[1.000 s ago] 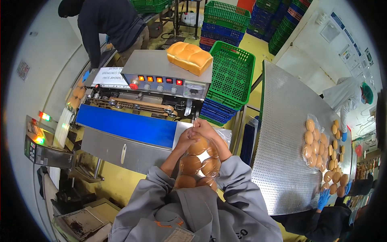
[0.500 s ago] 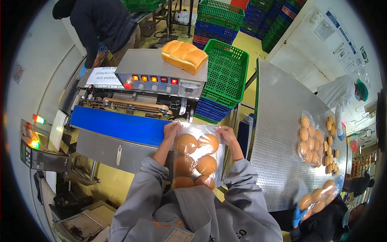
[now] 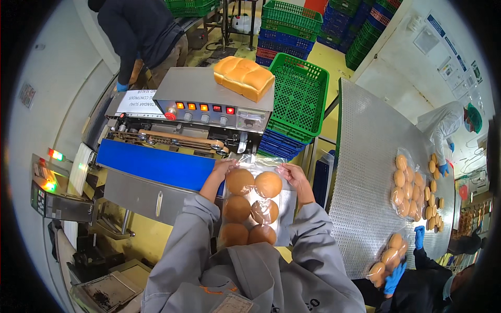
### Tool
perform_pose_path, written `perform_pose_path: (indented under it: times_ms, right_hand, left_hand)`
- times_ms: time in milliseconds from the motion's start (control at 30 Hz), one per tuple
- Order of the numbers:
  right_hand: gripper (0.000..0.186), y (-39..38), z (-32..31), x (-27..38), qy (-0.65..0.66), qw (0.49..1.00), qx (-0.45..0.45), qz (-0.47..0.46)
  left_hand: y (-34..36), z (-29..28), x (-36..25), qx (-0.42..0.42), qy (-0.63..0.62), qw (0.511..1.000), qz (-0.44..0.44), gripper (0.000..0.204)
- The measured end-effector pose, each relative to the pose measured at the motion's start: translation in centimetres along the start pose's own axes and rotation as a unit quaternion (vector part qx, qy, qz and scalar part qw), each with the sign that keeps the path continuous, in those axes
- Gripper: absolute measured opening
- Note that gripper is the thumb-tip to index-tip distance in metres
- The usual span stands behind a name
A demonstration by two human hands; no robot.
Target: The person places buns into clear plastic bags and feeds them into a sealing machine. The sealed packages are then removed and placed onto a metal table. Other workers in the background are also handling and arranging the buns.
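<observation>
Between my two hands hangs a clear plastic bag of round buns (image 3: 239,208), its open end toward the far side. My left hand (image 3: 224,168) pinches the bag's upper left corner, close to the right end of a blue conveyor belt (image 3: 151,164). At the upper right corner my right hand (image 3: 293,175) grips the film. The buns lie in two columns inside the bag, in front of my grey jacket. Just beyond the belt stands a band sealer (image 3: 209,99) with lit switches and a red knob. A loaf of bread (image 3: 243,77) rests on top of it.
A green crate (image 3: 297,94) tops blue ones beside the sealer. On the right, a metal table (image 3: 365,172) carries bagged buns (image 3: 408,185) and loose buns (image 3: 433,208). Co-workers' gloved hands (image 3: 395,277) are at its edges. Another person (image 3: 141,36) bends at the far left.
My hands still hold the bag, which lies a little flatter with its buns shifted. At right, a co-worker's bag of buns has come down onto the table's near edge.
</observation>
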State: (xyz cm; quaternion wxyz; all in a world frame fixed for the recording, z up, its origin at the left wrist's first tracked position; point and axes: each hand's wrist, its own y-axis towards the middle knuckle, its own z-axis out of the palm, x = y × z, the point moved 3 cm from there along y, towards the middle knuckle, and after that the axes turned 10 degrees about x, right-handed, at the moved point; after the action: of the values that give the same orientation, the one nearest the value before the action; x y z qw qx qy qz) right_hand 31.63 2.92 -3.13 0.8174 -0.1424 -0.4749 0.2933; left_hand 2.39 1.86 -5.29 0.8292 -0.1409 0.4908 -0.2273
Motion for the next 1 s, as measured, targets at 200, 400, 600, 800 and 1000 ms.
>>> perform_pose_path:
  times_ms: [200, 400, 600, 800, 1000]
  right_hand:
    - [0.017, 0.8, -0.4, -1.3, 0.016, 0.989, -0.107, -0.099]
    - [0.017, -1.1, -1.7, -0.2, 0.040, 0.969, -0.180, -0.164]
    - [0.018, -2.3, -1.4, 0.3, 0.016, 0.973, -0.183, -0.136]
    - [0.016, -0.8, 2.1, 0.3, 0.016, 0.983, -0.147, -0.113]
    - [0.012, 1.4, 4.7, -0.4, 0.020, 0.989, -0.097, -0.108]
  left_hand:
    - [-0.6, 2.7, -1.4, 0.004, -0.040, 0.999, 0.010, 0.020]
    - [-0.5, 4.5, 0.8, -0.143, 0.046, 0.987, 0.057, 0.012]
    - [-1.3, 3.8, -1.0, -0.170, 0.194, 0.965, 0.051, 0.012]
    - [0.7, -1.9, -0.9, -0.172, 0.149, 0.969, 0.097, 0.013]
    - [-1.9, -3.0, -4.2, -0.199, 0.139, 0.967, 0.081, 0.013]
